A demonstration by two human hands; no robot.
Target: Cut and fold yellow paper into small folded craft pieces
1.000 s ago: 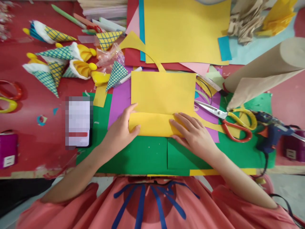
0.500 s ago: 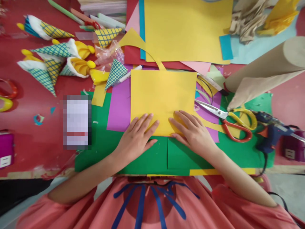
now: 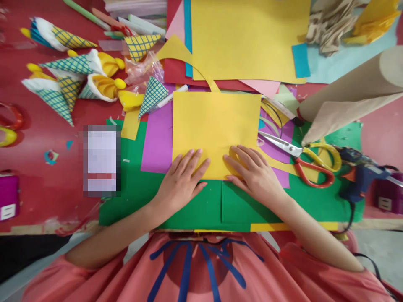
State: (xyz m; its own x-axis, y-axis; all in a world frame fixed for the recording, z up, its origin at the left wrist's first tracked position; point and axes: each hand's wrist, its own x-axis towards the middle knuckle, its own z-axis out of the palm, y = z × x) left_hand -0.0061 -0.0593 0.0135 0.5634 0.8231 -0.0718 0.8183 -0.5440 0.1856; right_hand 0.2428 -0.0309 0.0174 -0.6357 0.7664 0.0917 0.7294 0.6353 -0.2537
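The fingers of the left hand (image 3: 181, 180) lie spread and flat, palm down, their tips pressed on the near edge of a yellow paper sheet (image 3: 215, 126); they grip nothing. The right hand (image 3: 254, 174) mirrors it just beside, fingers fanned slightly apart and flat on the same near edge, nothing clasped. A small gap of yellow shows between the two hands.

The yellow paper sheet lies flat in front of the person, its near edge resting on a green sheet (image 3: 189, 205), its left side overlapping a purple sheet (image 3: 157, 142). Right of it, open scissors (image 3: 302, 157) with red and yellow handles rest on the purple and green paper, blades pointing towards the yellow sheet. Farther right lies a blue glue gun (image 3: 359, 176), and above that a roll of brown paper (image 3: 352, 94) slants across the corner.

Beyond the sheet a stack of coloured papers is topped by a large yellow sheet (image 3: 248, 37). To the left, on the red table (image 3: 37, 138), lies a cluster of checked paper cones (image 3: 67, 82) in green and yellow, and nearer the person a phone (image 3: 102, 161), its screen blurred. The table's near edge is worn. The person wears a coral garment (image 3: 201, 268) with blue lines.
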